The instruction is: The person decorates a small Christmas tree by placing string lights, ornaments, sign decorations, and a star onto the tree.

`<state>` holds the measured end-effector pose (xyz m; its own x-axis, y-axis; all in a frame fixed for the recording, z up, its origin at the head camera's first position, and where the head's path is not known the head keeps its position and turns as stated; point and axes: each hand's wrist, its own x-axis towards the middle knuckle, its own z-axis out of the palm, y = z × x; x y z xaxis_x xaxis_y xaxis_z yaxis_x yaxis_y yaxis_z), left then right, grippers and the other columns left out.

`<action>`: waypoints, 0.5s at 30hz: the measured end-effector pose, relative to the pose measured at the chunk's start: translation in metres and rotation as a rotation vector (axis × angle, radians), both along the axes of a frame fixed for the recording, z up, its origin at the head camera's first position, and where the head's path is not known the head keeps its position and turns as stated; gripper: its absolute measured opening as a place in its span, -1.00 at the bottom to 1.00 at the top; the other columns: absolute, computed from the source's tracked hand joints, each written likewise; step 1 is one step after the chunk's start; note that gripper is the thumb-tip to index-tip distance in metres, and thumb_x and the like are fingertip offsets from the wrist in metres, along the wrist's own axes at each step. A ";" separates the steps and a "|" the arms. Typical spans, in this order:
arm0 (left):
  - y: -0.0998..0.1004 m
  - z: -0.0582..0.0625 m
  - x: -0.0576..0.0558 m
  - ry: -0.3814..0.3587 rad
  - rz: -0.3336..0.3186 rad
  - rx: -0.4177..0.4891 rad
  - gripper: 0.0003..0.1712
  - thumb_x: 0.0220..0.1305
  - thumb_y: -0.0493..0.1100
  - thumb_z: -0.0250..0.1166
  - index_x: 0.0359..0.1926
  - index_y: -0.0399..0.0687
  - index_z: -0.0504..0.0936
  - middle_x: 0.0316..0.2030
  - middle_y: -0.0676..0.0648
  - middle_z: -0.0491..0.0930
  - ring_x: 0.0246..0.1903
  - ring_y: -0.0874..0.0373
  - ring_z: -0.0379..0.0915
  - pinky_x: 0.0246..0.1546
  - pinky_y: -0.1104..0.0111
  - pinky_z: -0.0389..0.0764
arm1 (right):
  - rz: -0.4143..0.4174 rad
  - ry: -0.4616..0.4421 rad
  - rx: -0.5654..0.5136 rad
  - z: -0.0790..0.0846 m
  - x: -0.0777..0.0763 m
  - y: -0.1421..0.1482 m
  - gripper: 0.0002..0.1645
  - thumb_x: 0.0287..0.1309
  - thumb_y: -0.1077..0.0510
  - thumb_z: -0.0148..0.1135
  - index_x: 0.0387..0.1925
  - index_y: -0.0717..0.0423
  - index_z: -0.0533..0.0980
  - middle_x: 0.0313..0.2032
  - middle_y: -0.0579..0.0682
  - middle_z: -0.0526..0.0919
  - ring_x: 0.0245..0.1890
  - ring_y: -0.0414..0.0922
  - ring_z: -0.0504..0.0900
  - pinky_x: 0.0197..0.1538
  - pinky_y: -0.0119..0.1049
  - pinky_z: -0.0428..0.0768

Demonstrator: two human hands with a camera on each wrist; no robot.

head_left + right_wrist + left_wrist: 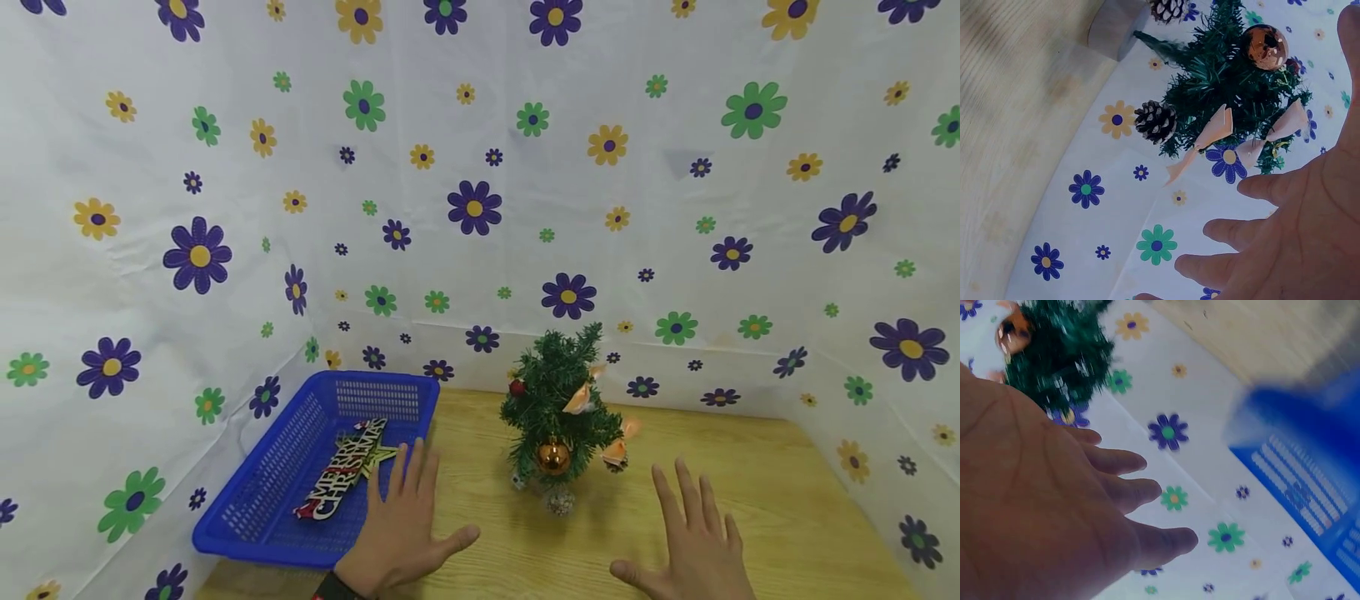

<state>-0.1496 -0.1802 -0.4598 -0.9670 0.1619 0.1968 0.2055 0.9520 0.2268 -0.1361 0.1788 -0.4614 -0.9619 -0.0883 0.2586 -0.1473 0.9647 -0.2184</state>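
Observation:
A small green Christmas tree (558, 400) stands on the wooden table, decorated with a shiny copper ball (553, 457), a red ball (517, 388), peach bows (579, 398) and pine cones (1155, 122). Its round base (1112, 31) shows in the right wrist view. My left hand (405, 521) is spread with straight fingers, left of the tree and over the right edge of the blue basket. On the tree's other side my right hand (699, 542) is spread too, palm forward. Neither hand holds anything.
The blue plastic basket (258, 552) sits at the left of the table (787, 492). Inside it lie a "Merry Christmas" sign (341, 475) and a gold star (381, 457). White flowered cloth (480, 267) hangs behind and along both sides.

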 end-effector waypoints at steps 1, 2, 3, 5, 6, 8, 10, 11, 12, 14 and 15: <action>-0.008 0.003 -0.004 -0.002 0.017 -0.005 0.23 0.00 0.64 -0.08 0.47 -0.03 -0.15 0.46 -0.22 -0.18 0.45 -0.22 -0.36 0.31 -0.24 -0.41 | 0.000 0.000 -0.003 -0.001 0.000 0.000 0.43 -0.35 -0.74 0.00 0.46 -0.08 -0.13 0.45 0.16 -0.13 0.34 0.38 0.00 0.07 0.56 0.03; -0.017 0.007 -0.007 -0.006 0.035 -0.006 0.24 0.00 0.64 -0.08 0.47 -0.05 -0.13 0.46 -0.24 -0.17 0.44 -0.24 -0.35 0.30 -0.27 -0.39 | 0.000 -0.002 -0.005 -0.001 0.001 0.000 0.43 -0.35 -0.74 0.01 0.46 -0.07 -0.13 0.45 0.17 -0.12 0.34 0.38 0.00 0.07 0.56 0.03; -0.027 0.011 -0.012 -0.012 0.057 -0.014 0.25 -0.01 0.64 -0.08 0.46 -0.08 -0.11 0.45 -0.28 -0.14 0.43 -0.27 -0.31 0.28 -0.31 -0.36 | 0.000 -0.008 -0.010 -0.002 0.002 0.000 0.43 -0.34 -0.73 0.01 0.46 -0.07 -0.13 0.45 0.17 -0.12 0.35 0.38 0.00 0.07 0.56 0.03; -0.049 0.021 -0.021 -0.049 0.100 -0.025 0.28 -0.01 0.64 -0.07 0.45 -0.17 -0.09 0.42 -0.36 -0.10 0.40 -0.35 -0.25 0.24 -0.36 -0.29 | 0.000 -0.018 -0.020 -0.003 0.003 0.000 0.41 -0.32 -0.72 0.02 0.46 -0.06 -0.12 0.44 0.18 -0.12 0.34 0.38 0.00 0.05 0.57 0.03; -0.061 0.025 -0.026 -0.082 0.119 -0.029 0.30 -0.02 0.64 -0.06 0.45 -0.22 -0.11 0.41 -0.41 -0.10 0.38 -0.39 -0.22 0.23 -0.38 -0.26 | -0.001 -0.023 -0.021 -0.004 0.003 0.001 0.41 -0.31 -0.71 0.03 0.46 -0.06 -0.11 0.44 0.18 -0.11 0.34 0.38 0.00 0.05 0.57 0.03; -0.084 0.031 -0.037 -0.158 0.159 -0.029 0.36 -0.05 0.64 -0.02 0.43 -0.29 -0.14 0.38 -0.48 -0.09 0.35 -0.46 -0.20 0.20 -0.40 -0.19 | -0.001 -0.025 -0.023 -0.005 0.004 0.001 0.40 -0.30 -0.70 0.04 0.46 -0.06 -0.11 0.44 0.19 -0.10 0.33 0.39 0.00 0.04 0.57 0.04; -0.104 0.034 -0.048 -0.247 0.191 -0.041 0.41 -0.08 0.63 0.04 0.42 -0.36 -0.17 0.34 -0.56 -0.09 0.31 -0.52 -0.18 0.17 -0.41 -0.11 | -0.001 -0.032 -0.024 -0.007 0.004 0.001 0.40 -0.30 -0.70 0.05 0.46 -0.06 -0.11 0.44 0.19 -0.10 0.33 0.40 0.00 0.04 0.58 0.03; -0.112 0.034 -0.054 -0.296 0.207 -0.042 0.43 -0.10 0.62 0.07 0.41 -0.39 -0.18 0.33 -0.58 -0.09 0.30 -0.53 -0.17 0.16 -0.40 -0.05 | -0.002 -0.034 -0.022 -0.008 0.004 0.002 0.40 -0.30 -0.70 0.05 0.46 -0.06 -0.11 0.44 0.19 -0.10 0.33 0.40 0.01 0.04 0.58 0.03; -0.118 0.032 -0.060 -0.336 0.223 -0.045 0.45 -0.11 0.61 0.10 0.41 -0.41 -0.19 0.31 -0.60 -0.07 0.28 -0.55 -0.13 0.15 -0.39 0.01 | -0.001 -0.037 -0.024 -0.008 0.004 0.002 0.40 -0.30 -0.70 0.05 0.46 -0.06 -0.11 0.44 0.19 -0.10 0.33 0.40 0.00 0.03 0.58 0.03; -0.128 0.027 -0.070 -0.420 0.240 -0.041 0.46 -0.12 0.57 0.17 0.39 -0.47 -0.20 0.28 -0.63 -0.02 0.25 -0.55 -0.05 0.13 -0.35 0.13 | 0.003 -0.044 -0.029 -0.010 0.005 0.001 0.40 -0.30 -0.70 0.03 0.46 -0.07 -0.11 0.44 0.18 -0.10 0.33 0.39 0.00 0.03 0.58 0.03; -0.132 0.022 -0.074 -0.454 0.246 -0.040 0.46 -0.11 0.55 0.19 0.38 -0.49 -0.21 0.26 -0.64 0.02 0.24 -0.54 0.01 0.12 -0.32 0.19 | 0.002 -0.052 -0.032 -0.010 0.005 0.001 0.40 -0.30 -0.71 0.03 0.46 -0.07 -0.12 0.44 0.18 -0.11 0.33 0.39 0.00 0.03 0.58 0.03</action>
